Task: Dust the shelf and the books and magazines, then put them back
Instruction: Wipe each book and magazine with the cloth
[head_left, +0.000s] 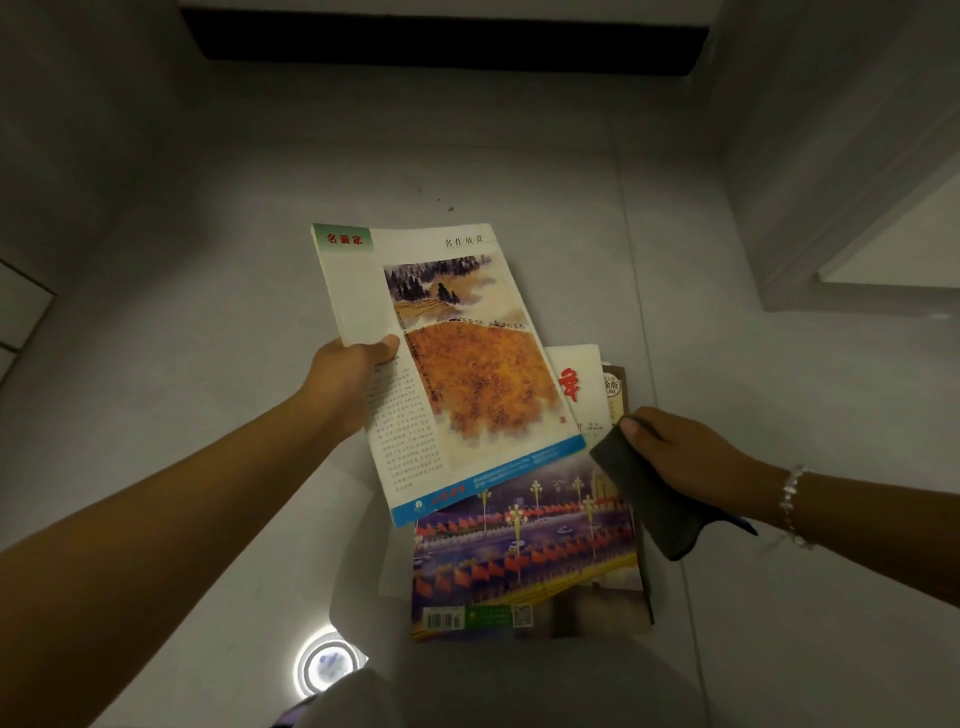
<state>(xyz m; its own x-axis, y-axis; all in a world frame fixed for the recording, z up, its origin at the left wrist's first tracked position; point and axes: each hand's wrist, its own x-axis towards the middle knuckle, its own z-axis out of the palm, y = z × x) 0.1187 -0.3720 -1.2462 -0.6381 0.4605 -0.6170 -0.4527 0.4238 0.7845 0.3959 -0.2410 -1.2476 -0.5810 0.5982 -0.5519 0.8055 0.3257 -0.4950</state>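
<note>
Your left hand (358, 358) grips one magazine (447, 364) by its left edge, thumb on top of the cover, and holds it lifted and tilted above the rest. Its cover shows a landscape painting of orange fields with red Chinese characters in the top corner. Your right hand (691, 452) is curled round a dark grey cloth (649, 499), which hangs just beside the lower right corner of the lifted magazine; whether cloth and cover touch cannot be told.

Below them a small stack (524, 566) of magazines and books lies on the grey tiled floor (208, 312). The top one shows a night street lined with red flags and a barcode at its near edge; a white cover with a large red character and a brown one peek out from beneath at the far right.

The shelf itself cannot be identified for certain; a dark recess (447, 41) at the top of the view may belong to it. Judging by this, you are midway: the reading matter is off the shelf, and you are dusting it copy by copy. The stacked copies may or may not be wiped already, and putting everything back is not yet done.
</note>
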